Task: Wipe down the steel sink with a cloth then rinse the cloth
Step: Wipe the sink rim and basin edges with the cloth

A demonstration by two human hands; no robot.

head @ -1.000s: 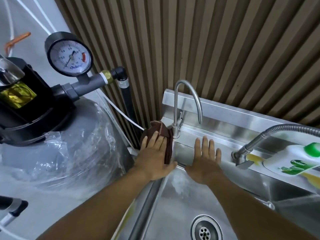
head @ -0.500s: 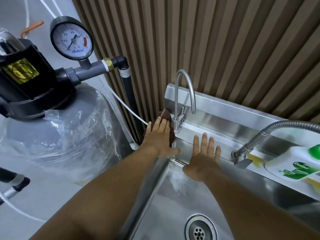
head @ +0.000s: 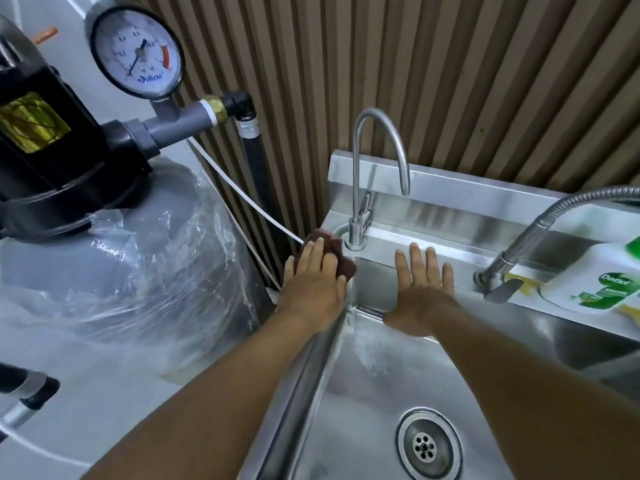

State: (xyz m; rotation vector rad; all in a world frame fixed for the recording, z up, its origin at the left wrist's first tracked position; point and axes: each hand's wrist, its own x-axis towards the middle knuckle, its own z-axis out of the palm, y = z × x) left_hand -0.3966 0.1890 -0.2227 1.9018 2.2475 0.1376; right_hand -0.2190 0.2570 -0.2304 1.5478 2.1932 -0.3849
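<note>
The left hand [head: 313, 282] presses the brown cloth [head: 332, 252] flat-fingered onto the steel sink [head: 349, 386] rim's back-left corner beside the gooseneck faucet [head: 360, 233]; the right hand [head: 420, 292] rests open, empty. Best work around the faucet base with firm, overlapping strokes.

Tap [head: 360, 209] hard beside cloth [head: 334, 252]

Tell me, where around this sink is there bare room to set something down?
The steel sink basin floor is bare between the round drain and the left wall. The back ledge is crowded: brown cloth under the left hand, gooseneck tap, right hand, white soap bottle.
</note>
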